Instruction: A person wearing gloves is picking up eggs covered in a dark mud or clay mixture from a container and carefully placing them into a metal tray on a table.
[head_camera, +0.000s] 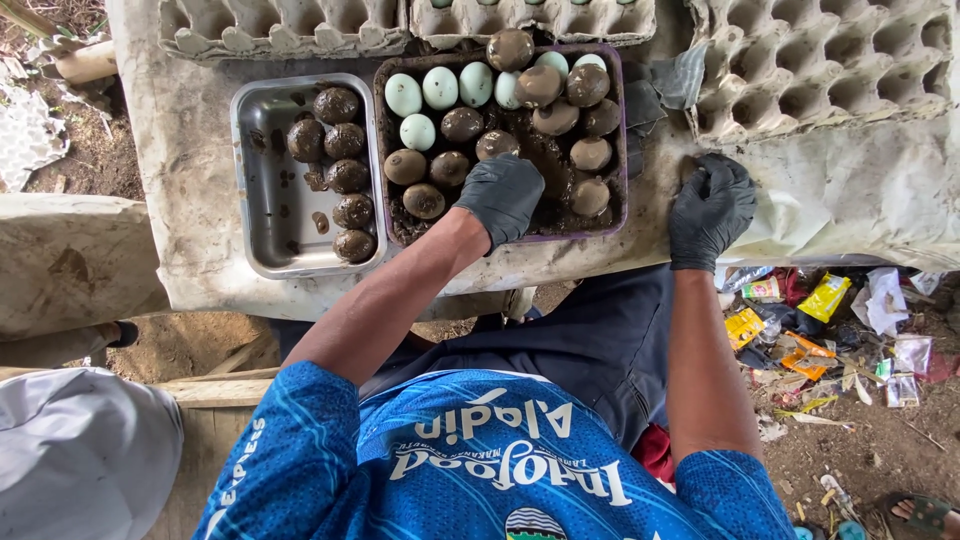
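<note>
I observe the left hand (502, 196), in a black glove, resting palm-down inside the mud-filled tray (617, 130) at its near edge, fingers curled narrow over the mud; whether it grips an egg beneath I cannot tell. The right hand (711, 205), also gloved, lies flat and fairly wide on the table (190, 170) just right of that tray, holding nothing visible.

The mud-coated eggs (462, 124) lie just beyond the left hand's fingertips, filling the tray's middle and right side; I count about twelve. Pale blue clean eggs (440, 87) sit along the tray's far and left part: I count about six.

The steel pan (262, 200), left of the tray, holds seven coated eggs along its right side. Empty cardboard egg cartons (820, 70) line the table's far edge and right corner.
</note>
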